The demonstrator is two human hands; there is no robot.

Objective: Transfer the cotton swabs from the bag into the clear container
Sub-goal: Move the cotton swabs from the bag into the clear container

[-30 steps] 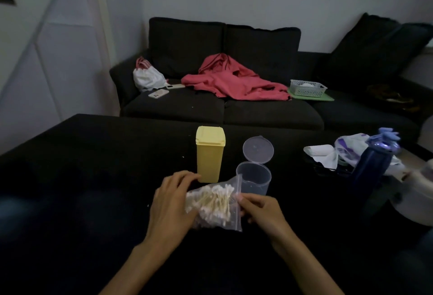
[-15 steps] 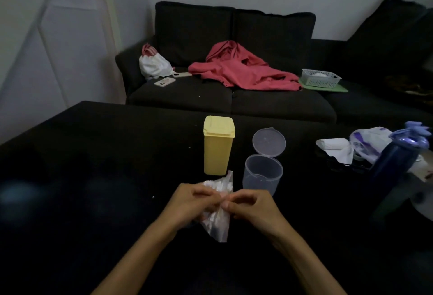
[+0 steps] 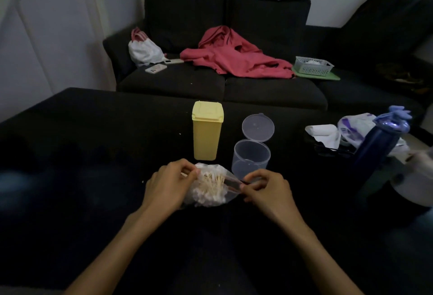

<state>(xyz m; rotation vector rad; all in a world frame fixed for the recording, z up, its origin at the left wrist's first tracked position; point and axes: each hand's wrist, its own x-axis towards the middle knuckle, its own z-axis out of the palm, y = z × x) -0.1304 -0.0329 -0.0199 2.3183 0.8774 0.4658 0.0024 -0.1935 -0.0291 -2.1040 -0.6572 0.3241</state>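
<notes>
A small clear plastic bag (image 3: 210, 189) full of cotton swabs (image 3: 212, 185) lies on the black table between my hands. My left hand (image 3: 167, 183) grips the bag's left side, fingers curled over it. My right hand (image 3: 264, 189) pinches the bag's right end, where the plastic is drawn out into a narrow strip. Just behind the bag stands the clear round container (image 3: 251, 157), with nothing visible inside and its hinged lid (image 3: 257, 128) flipped up at the back.
A yellow lidded box (image 3: 207, 131) stands left of the container. At the right are a dark blue bottle (image 3: 379, 151), crumpled white bags (image 3: 344, 130) and a white object at the table's edge. A dark sofa with a red garment (image 3: 234, 56) lies beyond the black table (image 3: 93, 154).
The bag went from held flat, to bunched upright between both hands, to lying sideways now. My hands have moved apart, the right one pulling the bag's end rightward.
</notes>
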